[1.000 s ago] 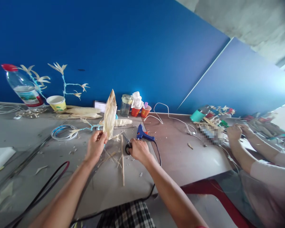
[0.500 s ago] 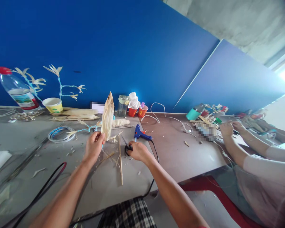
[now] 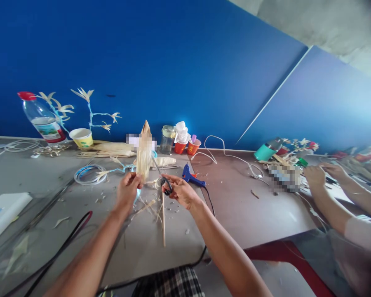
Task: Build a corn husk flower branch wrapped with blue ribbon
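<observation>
Straw-pale and dry, the corn husk [image 3: 144, 159] stands upright above the grey tabletop [image 3: 235, 206], pinched at its lower end by the left hand [image 3: 128, 190], whose fingers and thumb are closed around it. Just right of the husk, the right hand [image 3: 181, 190] is curled through the black handles of the scissors [image 3: 164, 181], and the thin blades slant up toward the husk; whether they touch it, or how far they are parted, cannot be told. Below the husk a wooden stick [image 3: 163, 218] lies on the tabletop among loose scraps, pointing toward the person. Right of the husk, just beyond the right hand, a blue glue gun [image 3: 191, 177] lies on the tabletop. Left of the husk lies a coil of blue and white wire [image 3: 88, 174], and farther left, against the blue wall, stand a yellow cup [image 3: 82, 137] and a tilted plastic bottle [image 3: 45, 121] with a red cap. Behind the husk to the right stand a glass jar [image 3: 167, 139] and 2 red cups [image 3: 187, 146]. Well to the right of the husk, a co-worker's hand [image 3: 315, 176] rests among craft clutter, near a teal cup [image 3: 264, 152] lying on its side.
</observation>
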Demonstrator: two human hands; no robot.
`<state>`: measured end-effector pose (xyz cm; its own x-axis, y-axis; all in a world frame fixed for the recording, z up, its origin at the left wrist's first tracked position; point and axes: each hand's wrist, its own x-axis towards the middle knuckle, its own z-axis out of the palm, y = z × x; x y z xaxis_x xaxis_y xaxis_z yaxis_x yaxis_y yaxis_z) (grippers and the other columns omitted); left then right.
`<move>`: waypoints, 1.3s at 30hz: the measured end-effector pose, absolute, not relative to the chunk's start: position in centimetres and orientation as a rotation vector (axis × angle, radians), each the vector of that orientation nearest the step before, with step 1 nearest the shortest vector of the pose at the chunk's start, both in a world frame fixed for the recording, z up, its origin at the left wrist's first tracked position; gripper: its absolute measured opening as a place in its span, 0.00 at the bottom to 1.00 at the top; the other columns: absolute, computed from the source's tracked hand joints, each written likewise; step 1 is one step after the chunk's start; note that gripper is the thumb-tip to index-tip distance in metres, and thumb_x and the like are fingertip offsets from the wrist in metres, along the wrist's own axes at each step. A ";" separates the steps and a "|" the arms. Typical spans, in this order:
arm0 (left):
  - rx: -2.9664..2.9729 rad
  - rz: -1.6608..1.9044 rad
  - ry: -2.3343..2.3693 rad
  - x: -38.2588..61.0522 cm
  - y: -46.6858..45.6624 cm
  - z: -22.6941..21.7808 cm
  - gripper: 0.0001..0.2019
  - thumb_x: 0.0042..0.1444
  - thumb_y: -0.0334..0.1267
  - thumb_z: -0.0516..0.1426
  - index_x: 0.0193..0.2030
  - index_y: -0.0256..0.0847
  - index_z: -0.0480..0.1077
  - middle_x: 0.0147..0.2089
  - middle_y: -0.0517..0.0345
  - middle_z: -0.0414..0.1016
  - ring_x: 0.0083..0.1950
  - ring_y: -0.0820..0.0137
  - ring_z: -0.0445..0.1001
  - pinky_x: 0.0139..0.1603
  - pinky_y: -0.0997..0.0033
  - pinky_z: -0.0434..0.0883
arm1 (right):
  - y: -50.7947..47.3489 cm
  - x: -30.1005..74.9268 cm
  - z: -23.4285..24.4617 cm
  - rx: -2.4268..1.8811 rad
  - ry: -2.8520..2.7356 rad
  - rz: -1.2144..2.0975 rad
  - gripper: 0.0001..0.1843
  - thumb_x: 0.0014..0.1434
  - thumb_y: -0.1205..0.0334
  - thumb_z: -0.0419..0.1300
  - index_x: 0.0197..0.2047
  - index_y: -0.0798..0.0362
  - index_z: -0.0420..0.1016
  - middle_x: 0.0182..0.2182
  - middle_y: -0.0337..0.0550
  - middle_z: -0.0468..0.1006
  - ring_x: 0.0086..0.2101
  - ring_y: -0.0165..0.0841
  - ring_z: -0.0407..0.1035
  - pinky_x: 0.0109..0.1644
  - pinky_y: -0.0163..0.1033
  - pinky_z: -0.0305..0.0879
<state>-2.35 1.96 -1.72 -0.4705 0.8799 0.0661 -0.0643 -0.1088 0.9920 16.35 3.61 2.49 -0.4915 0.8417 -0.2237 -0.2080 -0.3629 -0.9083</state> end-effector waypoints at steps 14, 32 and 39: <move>0.602 1.725 0.985 -1.7 1.4 -0.1 0.12 0.39 0.39 0.68 0.28 0.38 0.72 0.24 0.60 0.75 0.24 0.73 0.73 0.34 0.72 0.69 | 2.2 15.1 0.6 -0.881 -1.247 1.828 0.26 0.45 0.51 0.67 0.47 0.52 0.73 0.28 0.36 0.68 0.29 0.26 0.61 0.31 0.32 0.54; 0.670 1.669 1.112 -1.4 1.3 -0.1 0.15 0.38 0.42 0.69 0.27 0.37 0.70 0.24 0.65 0.70 0.26 0.78 0.69 0.32 0.76 0.68 | 1.2 14.5 -0.1 -0.965 -1.950 1.468 0.20 0.55 0.53 0.59 0.46 0.57 0.75 0.23 0.34 0.62 0.24 0.25 0.53 0.26 0.31 0.51; 0.682 1.647 1.128 -1.2 1.2 -0.4 0.14 0.39 0.42 0.68 0.28 0.37 0.70 0.24 0.65 0.70 0.26 0.78 0.69 0.32 0.76 0.68 | 1.2 14.5 -0.4 -0.984 -1.995 1.377 0.21 0.55 0.53 0.59 0.47 0.57 0.74 0.24 0.35 0.64 0.25 0.26 0.55 0.27 0.31 0.52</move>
<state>-1.23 1.22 -0.36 -0.3550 0.9317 -0.0775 -0.4088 -0.0802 0.9091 14.52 1.21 -0.45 -0.6011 0.7991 0.0132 0.2712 0.2194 -0.9372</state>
